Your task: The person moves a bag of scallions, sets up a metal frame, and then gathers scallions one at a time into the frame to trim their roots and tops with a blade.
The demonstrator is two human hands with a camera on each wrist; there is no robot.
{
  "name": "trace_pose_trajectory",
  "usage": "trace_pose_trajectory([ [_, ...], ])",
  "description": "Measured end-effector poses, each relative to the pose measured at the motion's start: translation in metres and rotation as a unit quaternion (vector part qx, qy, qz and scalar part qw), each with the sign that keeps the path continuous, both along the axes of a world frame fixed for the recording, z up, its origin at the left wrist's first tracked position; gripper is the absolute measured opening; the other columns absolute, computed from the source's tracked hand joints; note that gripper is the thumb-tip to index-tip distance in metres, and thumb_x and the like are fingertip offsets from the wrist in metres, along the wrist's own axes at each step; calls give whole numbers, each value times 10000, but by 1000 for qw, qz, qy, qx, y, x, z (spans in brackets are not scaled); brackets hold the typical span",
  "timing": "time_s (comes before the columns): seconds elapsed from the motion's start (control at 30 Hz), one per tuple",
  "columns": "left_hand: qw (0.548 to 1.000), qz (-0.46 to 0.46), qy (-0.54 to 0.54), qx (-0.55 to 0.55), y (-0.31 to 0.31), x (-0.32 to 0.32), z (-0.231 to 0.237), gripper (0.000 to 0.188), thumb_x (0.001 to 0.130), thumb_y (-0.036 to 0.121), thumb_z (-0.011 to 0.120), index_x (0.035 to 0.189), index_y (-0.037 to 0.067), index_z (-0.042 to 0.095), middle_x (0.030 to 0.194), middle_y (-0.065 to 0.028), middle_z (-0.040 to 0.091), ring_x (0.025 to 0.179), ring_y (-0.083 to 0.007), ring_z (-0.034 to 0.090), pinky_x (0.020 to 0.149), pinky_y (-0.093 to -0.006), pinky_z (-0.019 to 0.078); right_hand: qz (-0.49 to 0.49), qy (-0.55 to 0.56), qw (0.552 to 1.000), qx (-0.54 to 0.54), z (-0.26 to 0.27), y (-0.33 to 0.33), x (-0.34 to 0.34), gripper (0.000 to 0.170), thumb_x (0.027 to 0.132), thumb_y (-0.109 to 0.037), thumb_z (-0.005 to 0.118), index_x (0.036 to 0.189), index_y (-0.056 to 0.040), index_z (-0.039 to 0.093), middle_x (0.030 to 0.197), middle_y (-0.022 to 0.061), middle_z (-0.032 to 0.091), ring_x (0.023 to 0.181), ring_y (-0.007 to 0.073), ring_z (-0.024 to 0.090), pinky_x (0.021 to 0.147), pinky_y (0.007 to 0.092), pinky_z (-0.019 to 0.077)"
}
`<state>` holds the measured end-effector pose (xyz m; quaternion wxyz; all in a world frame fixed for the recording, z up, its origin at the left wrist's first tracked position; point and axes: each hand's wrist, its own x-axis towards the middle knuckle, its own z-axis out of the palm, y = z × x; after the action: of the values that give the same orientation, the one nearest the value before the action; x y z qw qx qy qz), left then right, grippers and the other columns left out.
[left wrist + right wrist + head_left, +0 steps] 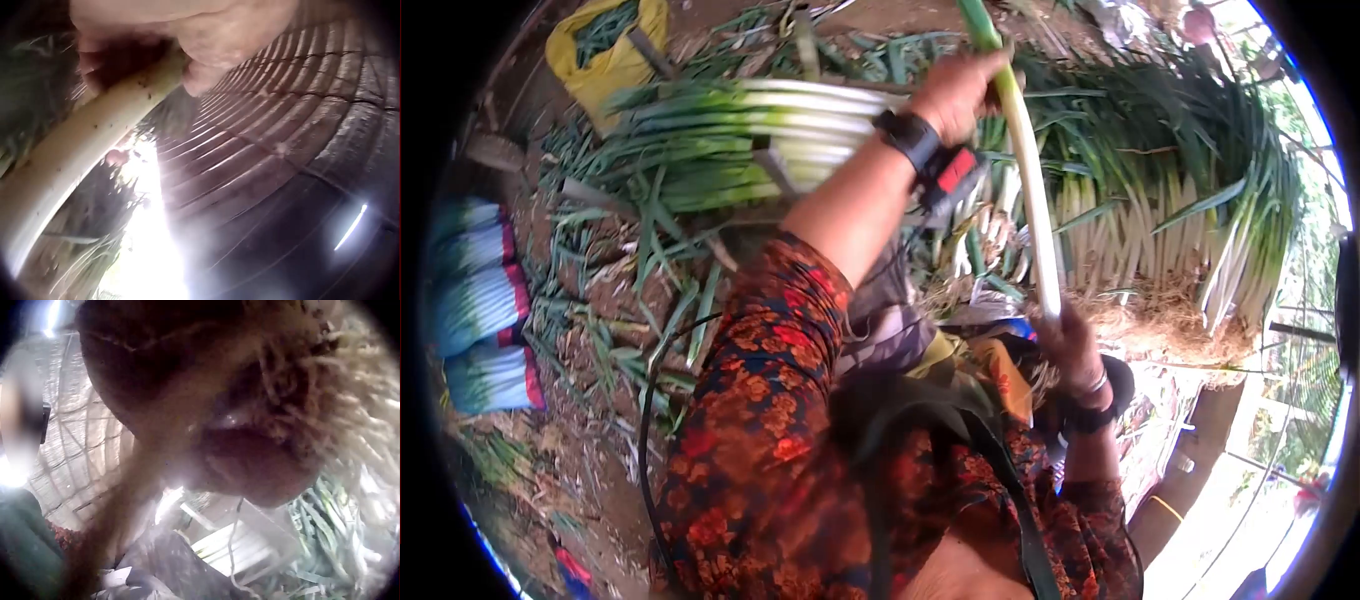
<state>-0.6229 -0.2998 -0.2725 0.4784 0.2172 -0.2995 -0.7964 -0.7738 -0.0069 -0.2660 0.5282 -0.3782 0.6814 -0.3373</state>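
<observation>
One long leek (1028,170) slants between the two hands in the head view, its green part at the top and white shaft below. My left hand (955,95) grips it near the green part; in the left wrist view, fingers of that left hand (206,31) curl round the pale stalk (81,144). Lower down, my right hand (1072,345) holds the leek's bottom end. The right wrist view has this right hand (250,459) dark and close, with stringy roots (356,400) beside its fingers.
Trimmed leeks (820,120) lie in a row between upright stakes at left. Many rooted leeks (1140,220) are piled at right. A yellow sack (585,75) stands at upper left, wrapped bundles (485,300) at far left. Cut leaves litter the ground.
</observation>
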Motion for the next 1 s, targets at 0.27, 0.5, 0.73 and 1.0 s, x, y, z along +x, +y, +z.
trace_pose_trajectory([
  [0.27, 980, 153, -91, -89, -55, 224, 27, 464, 862, 493, 614, 1096, 94, 575, 975, -71, 602, 898, -234, 588, 828, -390, 494, 156, 124, 935, -292, -44, -166, 63, 328, 838, -173, 700, 1120, -34, 606, 901, 102, 659, 787, 143, 612, 702, 270, 492],
  [0.5, 940, 256, -164, 158, -52, 329, -98, 352, 870, 361, 644, 980, 36, 564, 908, -127, 577, 760, -228, 579, 768, -416, 523, 265, 484, 800, -236, -117, -257, 118, 317, 878, -343, 556, 1100, -133, 637, 1115, 166, 613, 991, 352, 611, 850, 446, 487],
  [0.73, 839, 276, -401, 243, 19, 268, -243, 542, 886, 478, 586, 1140, 1, 543, 928, -144, 586, 758, -234, 583, 635, -377, 524, 343, 629, 698, -28, -170, -244, 124, 250, 845, -148, 497, 939, -67, 713, 980, 160, 684, 968, 333, 651, 790, 476, 501],
  [1.0, 797, 186, -509, 267, 22, 275, -218, 628, 839, 603, 564, 847, -22, 618, 660, -97, 564, 531, -229, 525, 489, -356, 436, 329, 684, 644, -97, -203, -239, 122, 216, 845, -119, 500, 942, -67, 686, 1010, 110, 645, 1004, 334, 596, 822, 441, 491],
])
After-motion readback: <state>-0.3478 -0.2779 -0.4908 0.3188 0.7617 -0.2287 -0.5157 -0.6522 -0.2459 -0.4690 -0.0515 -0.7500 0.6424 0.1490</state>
